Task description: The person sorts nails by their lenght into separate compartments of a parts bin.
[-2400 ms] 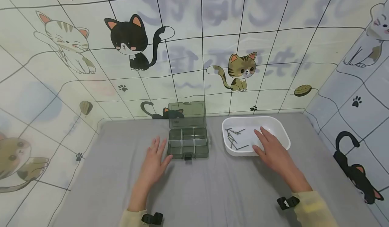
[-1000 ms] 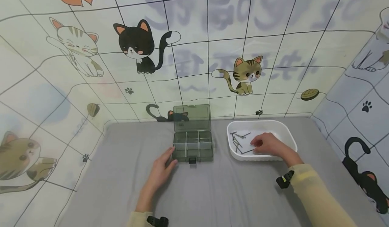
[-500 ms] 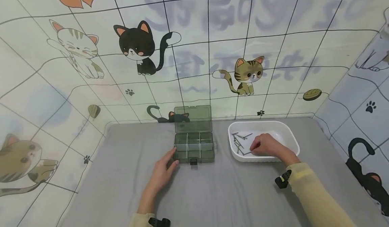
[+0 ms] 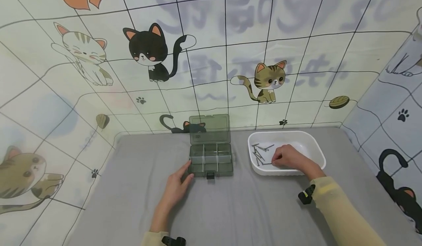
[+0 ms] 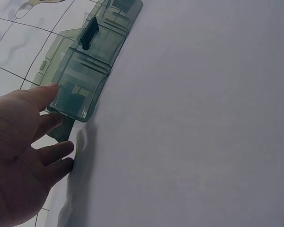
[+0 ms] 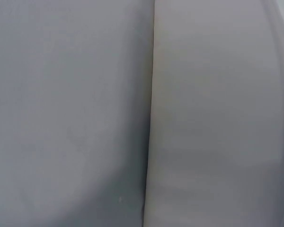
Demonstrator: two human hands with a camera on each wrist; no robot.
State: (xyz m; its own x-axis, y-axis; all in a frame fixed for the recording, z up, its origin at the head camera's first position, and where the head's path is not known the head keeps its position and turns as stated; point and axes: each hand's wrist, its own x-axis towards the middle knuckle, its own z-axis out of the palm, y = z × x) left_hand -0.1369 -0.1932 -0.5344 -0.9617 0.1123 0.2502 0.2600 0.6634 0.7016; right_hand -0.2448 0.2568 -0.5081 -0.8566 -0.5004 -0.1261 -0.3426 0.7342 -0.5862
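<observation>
In the head view, a white tray [image 4: 313, 154] at the right holds several thin metal nails [image 4: 258, 153], grouped toward its left side. My right hand [image 4: 290, 157] reaches over the tray's front rim with curled fingers, pinching the end of a nail [image 4: 267, 164] that lies near the front. To the left stands a translucent green compartment box [image 4: 211, 160], its lid [image 4: 209, 129] raised. My left hand [image 4: 176, 187] rests beside the box with relaxed fingers, fingertips at its left side. Close up in the left wrist view, the thumb [image 5: 47, 94] touches the box's corner.
A grey cloth [image 4: 230, 209] covers the table. Behind and at both sides rises a white sheet [image 4: 211, 66] printed with cats and grid lines. The right wrist view shows the tray's pale outer wall [image 6: 213, 113] close up, without the hand.
My right hand has come down into the tray, its fingers curling in from an open spread to the nail. My left hand has moved right up to the box's side. The head view has shifted slightly.
</observation>
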